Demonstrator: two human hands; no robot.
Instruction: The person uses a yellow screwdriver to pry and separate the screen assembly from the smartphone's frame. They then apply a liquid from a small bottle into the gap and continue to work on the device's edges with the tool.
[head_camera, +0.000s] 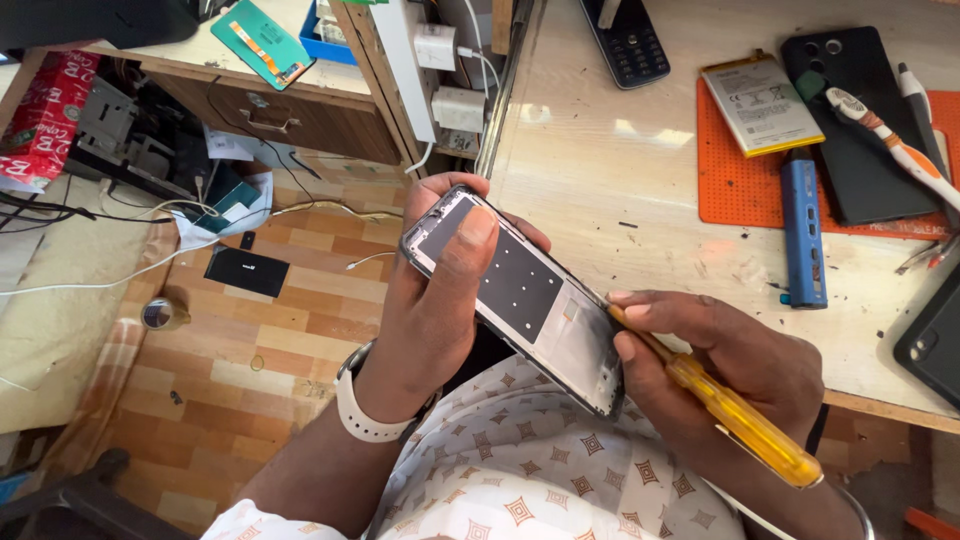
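My left hand (432, 300) grips an opened phone frame (525, 295) from below, thumb lying across its dark inner plate. It is held tilted over my lap, off the bench's front edge. My right hand (730, 360) holds a yellow-handled screwdriver (735, 415), its tip touching the frame's right edge near the middle. A white watch band circles my left wrist.
On the pale workbench (620, 160) lie an orange mat (740, 185) with a phone battery (762, 105), a black back cover (865, 120), a blue tool (803, 230) and a toothbrush (890, 140). A keypad phone (625, 40) lies at the back. Cables and a wooden drawer unit (290, 105) stand left.
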